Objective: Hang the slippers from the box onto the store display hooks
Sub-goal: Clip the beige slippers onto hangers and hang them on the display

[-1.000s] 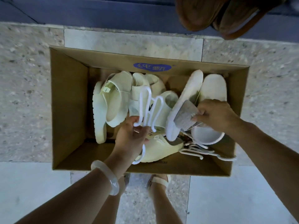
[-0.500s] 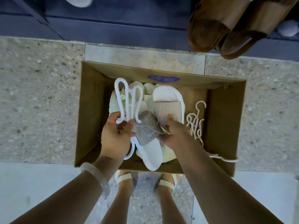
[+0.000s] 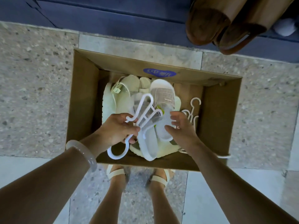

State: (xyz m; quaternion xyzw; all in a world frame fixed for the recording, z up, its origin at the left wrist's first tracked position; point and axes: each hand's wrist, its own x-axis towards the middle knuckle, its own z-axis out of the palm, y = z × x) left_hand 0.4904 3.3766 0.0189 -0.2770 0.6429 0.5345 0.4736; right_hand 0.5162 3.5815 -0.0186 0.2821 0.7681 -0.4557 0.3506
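Observation:
An open cardboard box [image 3: 84, 102] sits on the floor below me. Pale yellow slippers [image 3: 110, 101] lie in its left half. Over the box's middle I hold a pair of white slippers [image 3: 163, 96] with grey straps; my right hand [image 3: 182, 131] grips one strap from the right. A white plastic hanger [image 3: 142, 107] is pinched in my left hand [image 3: 118, 130], its prongs lying across the slippers and its hook loop pointing down toward me.
Several spare white hangers [image 3: 192, 113] lie in the box's right half. Brown slippers [image 3: 210, 25] hang at the top right in front of the dark blue display base [image 3: 113, 16]. My sandalled feet [image 3: 116, 173] stand at the box's near edge on the stone floor.
My right hand has lifted the white slippers from the box's right side to its middle. The left hand has tilted the hanger over them, prongs now across the straps.

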